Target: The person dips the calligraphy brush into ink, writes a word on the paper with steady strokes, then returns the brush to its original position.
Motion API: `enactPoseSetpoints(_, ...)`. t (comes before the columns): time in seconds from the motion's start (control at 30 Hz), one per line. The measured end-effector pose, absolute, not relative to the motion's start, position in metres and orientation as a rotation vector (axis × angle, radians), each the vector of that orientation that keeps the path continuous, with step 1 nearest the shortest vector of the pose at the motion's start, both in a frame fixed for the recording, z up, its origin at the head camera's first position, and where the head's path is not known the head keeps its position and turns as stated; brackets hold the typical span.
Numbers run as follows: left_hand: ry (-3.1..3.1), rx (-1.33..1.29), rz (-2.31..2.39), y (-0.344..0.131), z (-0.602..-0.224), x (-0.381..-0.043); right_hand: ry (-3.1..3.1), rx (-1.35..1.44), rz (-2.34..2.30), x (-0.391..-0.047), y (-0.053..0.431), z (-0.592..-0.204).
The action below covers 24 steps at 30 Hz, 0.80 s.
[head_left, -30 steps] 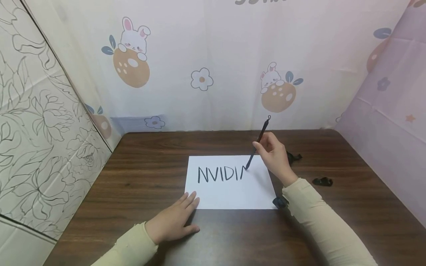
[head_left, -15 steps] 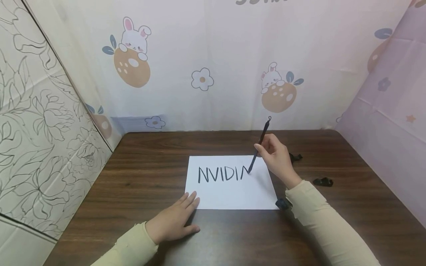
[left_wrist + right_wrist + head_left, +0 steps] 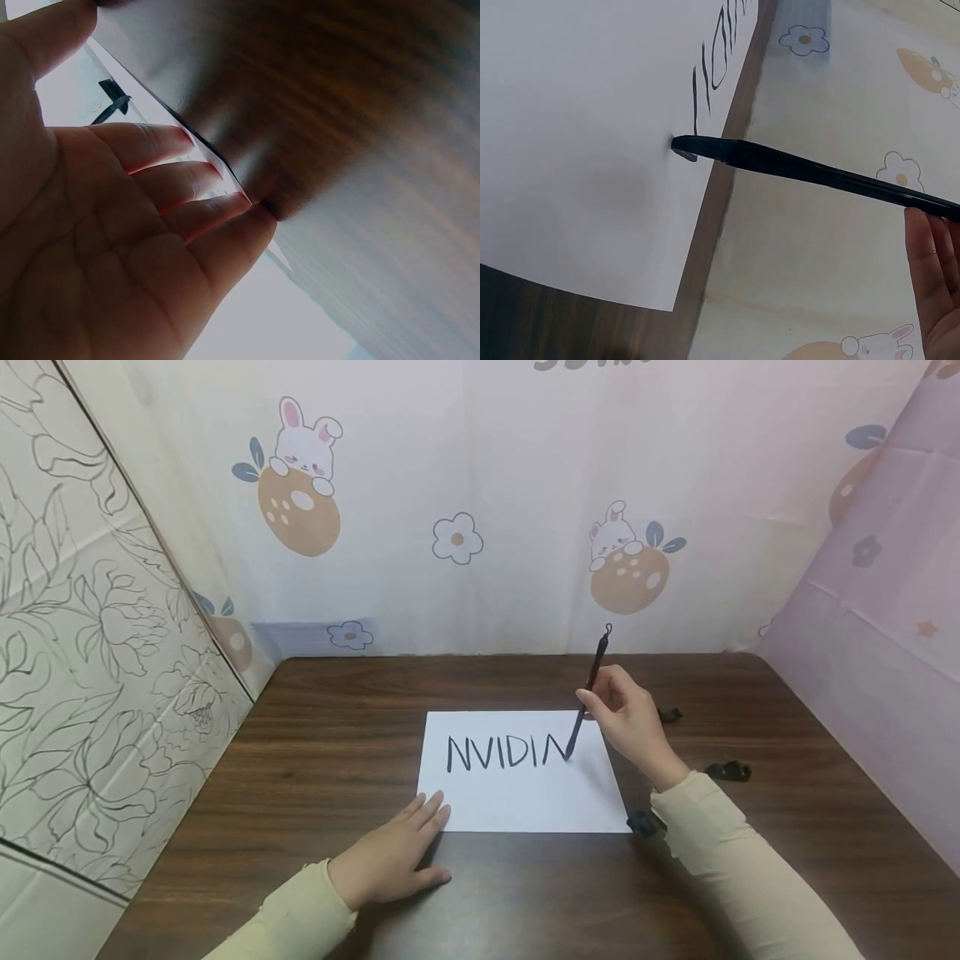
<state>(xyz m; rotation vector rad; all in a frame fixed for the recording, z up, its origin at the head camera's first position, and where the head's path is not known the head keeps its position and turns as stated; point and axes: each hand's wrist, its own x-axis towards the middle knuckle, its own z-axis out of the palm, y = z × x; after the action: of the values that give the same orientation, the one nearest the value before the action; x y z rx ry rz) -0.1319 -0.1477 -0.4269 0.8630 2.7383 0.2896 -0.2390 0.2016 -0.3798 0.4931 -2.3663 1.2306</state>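
A white sheet of paper [image 3: 517, 802] lies on the table, with dark letters reading "NVIDI" and a slanted stroke pair after them. My right hand [image 3: 628, 714] pinches a dark writing brush [image 3: 592, 672] by its shaft, a small loop at its top end. In the right wrist view the bent tip of the brush [image 3: 780, 163] touches the paper [image 3: 577, 150] at the end of a stroke. My left hand [image 3: 393, 856] lies with fingers extended, fingertips on the paper's lower left corner. The left wrist view shows the palm of the left hand [image 3: 127, 240].
Two small black items lie right of the paper: a crumpled piece [image 3: 727, 770] and another partly behind the right hand, a black scrap [image 3: 670, 715]. A dark object [image 3: 645, 823] sits at the right wrist's cuff. A patterned curtain [image 3: 525, 460] hangs behind the brown wooden table [image 3: 337, 727].
My right hand has moved slightly right and down with the brush, drawing a slanting stroke down to the right after the last "I". The left hand has stayed put.
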Motion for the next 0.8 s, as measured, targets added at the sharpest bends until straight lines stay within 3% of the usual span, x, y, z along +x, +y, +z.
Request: enactPoseSetpoints(0.8, 2.734, 0.855, 0.285, -0.1478, -0.4270, -0.1322, -2.212, 0.438, 1.247, -0.2430, 0.1991, -0.3717)
